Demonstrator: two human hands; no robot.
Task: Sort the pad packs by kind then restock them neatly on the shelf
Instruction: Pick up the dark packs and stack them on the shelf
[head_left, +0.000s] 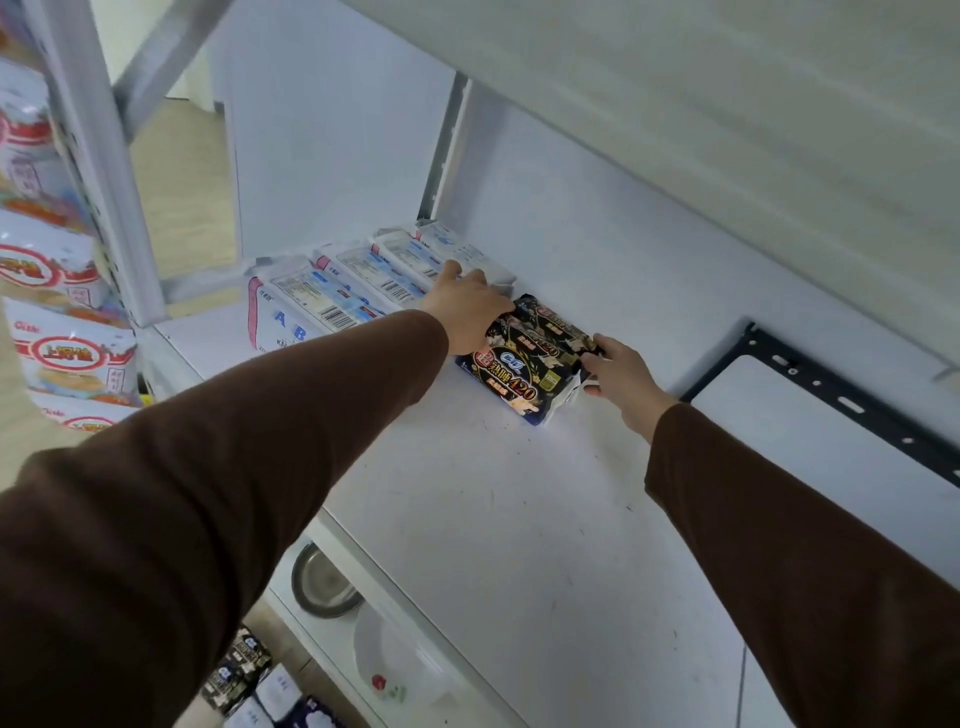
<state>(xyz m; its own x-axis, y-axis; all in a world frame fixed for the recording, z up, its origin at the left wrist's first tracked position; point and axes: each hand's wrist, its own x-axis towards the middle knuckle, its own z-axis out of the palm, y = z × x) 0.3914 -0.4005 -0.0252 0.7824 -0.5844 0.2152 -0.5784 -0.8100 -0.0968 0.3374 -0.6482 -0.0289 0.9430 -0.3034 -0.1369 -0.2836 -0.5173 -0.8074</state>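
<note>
Head view: left hand (470, 306) lies flat on the dark pack (530, 358), grip released; right hand (618, 376) grasps its right end. White packs (363, 283) alongside on shelf (519, 493).

White metal shelving (519, 493), pale wood-look floor (176, 171), black bracket (841, 400) at right, soft even light
</note>
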